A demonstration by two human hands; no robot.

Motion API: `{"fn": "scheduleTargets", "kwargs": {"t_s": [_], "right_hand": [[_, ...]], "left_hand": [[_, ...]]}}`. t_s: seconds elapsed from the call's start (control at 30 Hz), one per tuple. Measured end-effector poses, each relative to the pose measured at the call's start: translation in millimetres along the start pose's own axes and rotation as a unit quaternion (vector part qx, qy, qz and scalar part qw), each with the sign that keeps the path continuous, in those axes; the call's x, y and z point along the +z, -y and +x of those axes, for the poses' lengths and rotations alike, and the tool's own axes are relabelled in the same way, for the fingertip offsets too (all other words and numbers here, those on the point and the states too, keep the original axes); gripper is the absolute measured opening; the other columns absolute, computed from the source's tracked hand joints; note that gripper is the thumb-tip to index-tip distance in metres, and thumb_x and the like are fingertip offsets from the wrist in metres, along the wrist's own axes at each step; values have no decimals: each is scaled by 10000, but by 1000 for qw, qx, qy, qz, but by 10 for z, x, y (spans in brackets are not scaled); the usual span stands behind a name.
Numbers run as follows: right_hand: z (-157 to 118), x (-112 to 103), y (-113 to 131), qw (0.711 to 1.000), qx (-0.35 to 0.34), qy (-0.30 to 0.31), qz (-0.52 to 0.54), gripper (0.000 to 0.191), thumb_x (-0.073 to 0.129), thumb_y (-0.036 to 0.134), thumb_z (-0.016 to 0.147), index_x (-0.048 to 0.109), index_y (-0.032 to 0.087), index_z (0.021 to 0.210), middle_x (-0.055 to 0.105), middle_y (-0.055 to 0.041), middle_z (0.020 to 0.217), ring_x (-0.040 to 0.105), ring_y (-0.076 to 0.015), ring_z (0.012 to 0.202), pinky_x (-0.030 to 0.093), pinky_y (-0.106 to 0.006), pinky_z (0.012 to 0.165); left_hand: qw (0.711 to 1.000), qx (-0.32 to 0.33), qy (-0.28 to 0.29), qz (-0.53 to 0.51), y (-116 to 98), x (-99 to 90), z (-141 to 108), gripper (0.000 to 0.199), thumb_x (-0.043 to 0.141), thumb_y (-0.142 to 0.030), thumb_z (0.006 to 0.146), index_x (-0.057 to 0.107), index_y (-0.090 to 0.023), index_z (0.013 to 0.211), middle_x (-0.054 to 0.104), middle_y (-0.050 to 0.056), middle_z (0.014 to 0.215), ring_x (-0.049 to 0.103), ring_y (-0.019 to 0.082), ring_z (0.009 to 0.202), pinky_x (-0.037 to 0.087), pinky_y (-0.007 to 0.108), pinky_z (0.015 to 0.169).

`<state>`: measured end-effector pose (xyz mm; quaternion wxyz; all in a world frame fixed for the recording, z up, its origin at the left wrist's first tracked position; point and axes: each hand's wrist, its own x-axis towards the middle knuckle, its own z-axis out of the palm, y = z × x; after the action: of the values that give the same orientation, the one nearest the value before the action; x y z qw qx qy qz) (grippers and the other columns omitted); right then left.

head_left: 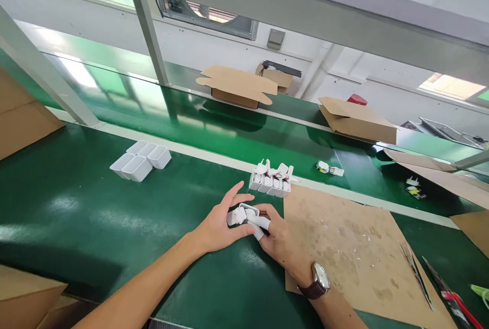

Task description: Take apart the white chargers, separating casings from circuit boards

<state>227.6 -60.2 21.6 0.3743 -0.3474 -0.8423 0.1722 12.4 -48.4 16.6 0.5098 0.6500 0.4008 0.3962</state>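
Near the middle of the green bench, a small white plastic charger case (250, 210) with white parts in it is between my two hands. My left hand (219, 224) cups its left side, thumb along the front edge and forefinger stretched out beyond it. From the right, my right hand (280, 240) grips the case, with white covers on the fingertips. Its watch-side fingers partly hide the case. Just behind stands a row of several white cases (269, 184), filled with white plug parts and thin wires.
Several open white cases (139, 166) stand together at left. A stained cardboard sheet (336, 237) bears tweezers (418, 273); red-handled pliers (454, 298) lie beside it. Charger parts (330, 168) sit on the green belt (214, 140). Cardboard boxes (359, 120) line the far side.
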Motion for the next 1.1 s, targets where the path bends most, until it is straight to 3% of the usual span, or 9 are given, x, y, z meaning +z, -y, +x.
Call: {"fn": "scheduleTargets", "kwargs": {"t_s": [0.1,0.23,0.37,0.47,0.77,0.93,1.1], "right_hand": [[-6,31,-20,1000,-7,-17,6,388,586,114,982,615,312,1314,624,-86,1209,697,-210,1033,656,-378,864],[-7,-19,28,999,-17,-51,7,407,596,91,971,595,297,1322,618,-99,1217,686,-218,1054,652,-383,872],[-37,-6,39,1000,0,-15,-16,364,556,110,993,594,278,1313,640,-96,1173,698,-212,978,652,-364,804],[-75,37,23,999,23,-13,-35,382,540,150,1018,544,272,1380,652,-105,1208,705,-226,1026,650,-374,847],[-107,47,17,998,48,6,-44,387,519,191,1026,503,265,1406,657,-115,1237,704,-253,1044,641,-404,873],[-96,46,5,996,65,46,-40,364,505,186,1017,556,254,1371,653,-110,1194,683,-260,1030,633,-429,877],[-90,35,-7,998,70,7,8,330,539,253,1037,563,278,1365,670,-82,1170,694,-240,986,629,-395,834]], "left_hand": [[1000,-9,2,15,-4,-19,12,1037,834,-462,799,203,-308,1608,601,140,1472,635,295,1286,524,479,1072],[999,25,-5,44,29,-26,13,1117,895,-439,726,209,-306,1598,605,127,1462,606,298,1318,497,497,1119],[994,64,-25,81,73,9,18,846,783,-361,849,314,-311,1552,662,79,1332,649,248,1238,509,470,1115],[994,69,-43,75,88,25,35,702,713,-321,899,368,-314,1511,681,30,1151,697,210,1114,567,429,1037],[996,58,-46,57,71,-7,69,642,751,-356,872,445,-288,1432,677,21,1060,721,207,1018,619,415,945],[996,53,-41,53,69,-23,77,640,765,-369,863,459,-292,1420,650,14,1038,719,212,1026,621,423,945],[998,33,-41,41,68,-30,83,653,777,-395,848,465,-288,1412,616,-1,1006,711,208,1025,622,408,941]]}}
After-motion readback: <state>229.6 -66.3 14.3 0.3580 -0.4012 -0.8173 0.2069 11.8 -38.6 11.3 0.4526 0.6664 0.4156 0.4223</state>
